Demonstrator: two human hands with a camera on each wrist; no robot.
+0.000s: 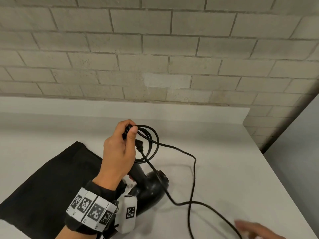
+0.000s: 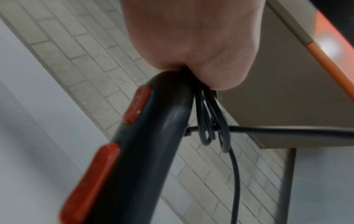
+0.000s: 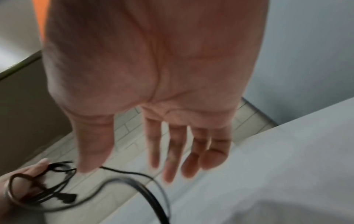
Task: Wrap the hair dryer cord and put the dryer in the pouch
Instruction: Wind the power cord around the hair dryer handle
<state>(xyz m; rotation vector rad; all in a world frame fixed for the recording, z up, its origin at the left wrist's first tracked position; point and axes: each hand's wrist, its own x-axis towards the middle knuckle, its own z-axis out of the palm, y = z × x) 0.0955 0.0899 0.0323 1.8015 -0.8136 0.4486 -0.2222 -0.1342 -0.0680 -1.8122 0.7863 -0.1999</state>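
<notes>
My left hand (image 1: 128, 133) is raised over the table and pinches several coiled loops of the black cord (image 1: 150, 144) between thumb and fingers. The plug (image 1: 139, 144) hangs inside the coil. The black hair dryer (image 1: 149, 186) lies below that hand, its handle (image 2: 145, 144) with red buttons reaching up to the palm. The loose cord (image 1: 194, 178) trails right across the table and back toward me. The black pouch (image 1: 43, 187) lies flat at the left. My right hand (image 1: 253, 229) hovers at the bottom right, blurred, fingers (image 3: 172, 151) straight and holding nothing, next to the trailing cord (image 3: 151, 198).
The white table (image 1: 224, 144) ends in an edge at the right, with grey floor beyond. A pale brick wall (image 1: 155, 49) stands right behind the table's raised back lip.
</notes>
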